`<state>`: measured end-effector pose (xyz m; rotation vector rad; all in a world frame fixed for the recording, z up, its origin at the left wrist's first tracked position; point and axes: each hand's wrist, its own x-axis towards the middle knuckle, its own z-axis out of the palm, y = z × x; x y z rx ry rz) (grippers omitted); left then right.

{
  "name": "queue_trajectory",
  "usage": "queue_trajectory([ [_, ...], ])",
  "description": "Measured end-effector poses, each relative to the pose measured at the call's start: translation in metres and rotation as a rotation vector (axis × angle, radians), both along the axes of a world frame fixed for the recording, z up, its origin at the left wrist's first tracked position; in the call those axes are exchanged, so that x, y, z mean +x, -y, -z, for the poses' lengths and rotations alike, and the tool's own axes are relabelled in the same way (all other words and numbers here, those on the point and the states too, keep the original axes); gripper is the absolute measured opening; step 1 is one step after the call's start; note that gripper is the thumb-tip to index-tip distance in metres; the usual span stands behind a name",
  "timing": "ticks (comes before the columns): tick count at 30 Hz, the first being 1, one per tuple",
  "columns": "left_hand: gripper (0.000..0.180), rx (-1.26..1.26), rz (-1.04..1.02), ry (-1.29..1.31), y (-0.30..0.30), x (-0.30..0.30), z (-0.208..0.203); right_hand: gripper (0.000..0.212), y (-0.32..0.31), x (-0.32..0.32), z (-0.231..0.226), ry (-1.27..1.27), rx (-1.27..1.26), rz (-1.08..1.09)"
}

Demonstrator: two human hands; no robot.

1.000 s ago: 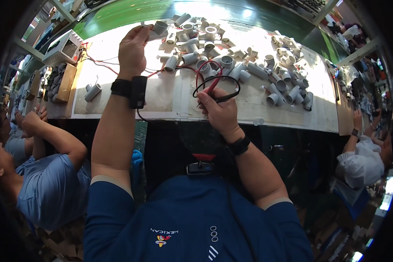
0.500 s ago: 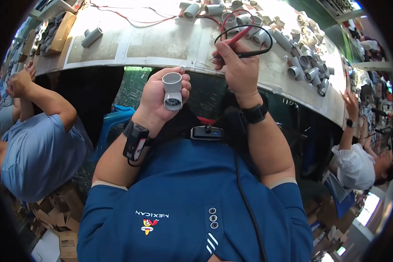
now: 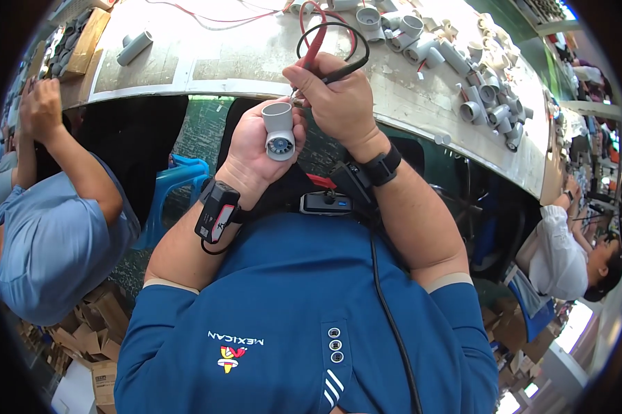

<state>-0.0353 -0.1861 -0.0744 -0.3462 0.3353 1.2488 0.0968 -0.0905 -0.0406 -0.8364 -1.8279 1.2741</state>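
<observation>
My left hand [image 3: 243, 148] is closed round a grey plastic pipe fitting [image 3: 277, 119], its round mouth facing up. A bladed wheel [image 3: 280, 145] shows in its lower opening. My right hand [image 3: 345, 103] grips a red test probe [image 3: 314, 50] and a black test probe [image 3: 347, 70] together. The probes' tips meet the left fingertips just above the fitting; a small piece pinched there is partly hidden, so contact cannot be made out. Red and black leads loop above the right hand.
Across the front runs a worktable [image 3: 235, 65]. Many grey fittings [image 3: 487, 93] are heaped on its right; a single fitting [image 3: 135, 48] lies at left. A wooden box [image 3: 89, 45] of dark parts stands beyond it. People sit on both sides, near a blue stool [image 3: 176, 186].
My right hand has moved left and down with the probes, bringing their tips to my left fingertips. The fitting has tilted, showing its bladed wheel more plainly.
</observation>
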Motion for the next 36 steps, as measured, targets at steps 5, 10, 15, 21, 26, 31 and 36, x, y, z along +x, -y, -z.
queue_trajectory([
  [5, 0.026, 0.025, -0.014, -0.020, -0.002, 0.003, 0.000, 0.018, 0.001, -0.002, -0.009, 0.054, -0.003, -0.006],
  [10, 0.027, 0.017, -0.003, 0.007, -0.007, 0.003, 0.001, 0.018, -0.003, 0.000, 0.001, 0.012, 0.062, 0.031],
  [15, 0.026, 0.005, -0.001, 0.004, -0.006, 0.002, 0.002, 0.018, 0.000, -0.001, -0.002, -0.008, 0.058, 0.019],
  [21, 0.024, -0.011, 0.013, -0.034, -0.003, 0.002, 0.001, 0.018, 0.005, -0.002, -0.004, -0.013, 0.116, 0.024],
  [26, 0.024, -0.012, 0.046, -0.176, -0.003, 0.001, 0.004, 0.018, 0.004, -0.001, -0.001, 0.026, 0.178, 0.038],
  [31, 0.023, -0.021, 0.044, -0.217, -0.001, 0.000, 0.007, 0.018, 0.005, -0.002, 0.001, 0.027, 0.199, 0.038],
  [36, 0.023, -0.021, 0.041, -0.223, -0.001, 0.000, 0.008, 0.019, 0.004, -0.003, 0.003, 0.028, 0.207, 0.038],
])
